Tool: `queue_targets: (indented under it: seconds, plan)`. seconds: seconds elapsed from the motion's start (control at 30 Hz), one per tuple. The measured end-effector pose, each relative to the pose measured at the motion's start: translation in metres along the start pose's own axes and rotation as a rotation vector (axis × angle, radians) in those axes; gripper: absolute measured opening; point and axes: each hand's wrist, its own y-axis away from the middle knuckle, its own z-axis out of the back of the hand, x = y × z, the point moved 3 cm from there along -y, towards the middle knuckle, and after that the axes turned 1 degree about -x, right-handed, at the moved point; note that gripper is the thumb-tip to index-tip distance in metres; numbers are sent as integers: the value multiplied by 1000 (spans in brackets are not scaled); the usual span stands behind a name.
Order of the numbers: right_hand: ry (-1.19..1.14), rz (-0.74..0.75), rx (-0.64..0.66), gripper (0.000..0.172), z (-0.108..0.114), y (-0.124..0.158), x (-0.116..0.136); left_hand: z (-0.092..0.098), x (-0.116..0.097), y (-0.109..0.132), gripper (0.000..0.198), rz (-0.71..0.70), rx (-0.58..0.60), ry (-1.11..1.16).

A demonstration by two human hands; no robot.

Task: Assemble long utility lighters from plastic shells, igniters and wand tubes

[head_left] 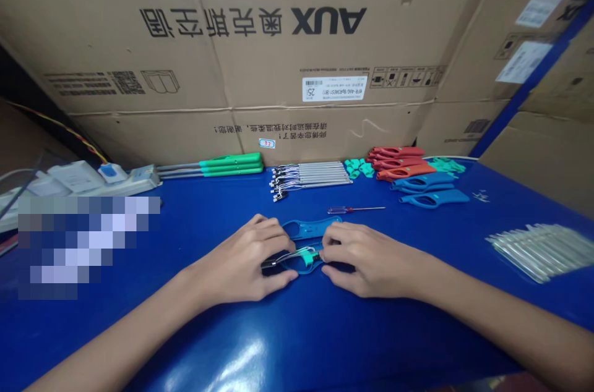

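A blue handle half lies on the blue table between the two hands, with a small green part and thin white wires over it. Another blue half lies just beyond, by the fingers of both hands. The left hand curves in from the left, its thumb and fingers parted around a dark rod end and the wires; whether it grips them cannot be told. The right hand has its fingers bent close together, tips at a small black piece beside the green part; how firmly it is held cannot be told. Beyond the hands lies a screwdriver, then a row of metal tubes with wires and some loose green pieces. Green handles with grey rods lie left of the tubes; red handles and blue handles lie to the right. Farther right are clear narrow packets; far left, a power strip with plugs. A large cardboard sheet stands behind.
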Motion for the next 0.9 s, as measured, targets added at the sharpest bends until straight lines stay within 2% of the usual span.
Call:
queue_targets:
  seconds: [0.37,0.67,0.9]
  plan:
    - [-43,-17,-83,15,0,0,-5,2,4,2,20,-8,-22,-37]
    - [-51,1,-23,20,3,2,-2,2,4,1,21,-15,-46,-67]
    - [-107,-9,-91,20,-1,0,-5,1,4,2,17,-23,-46,-84]
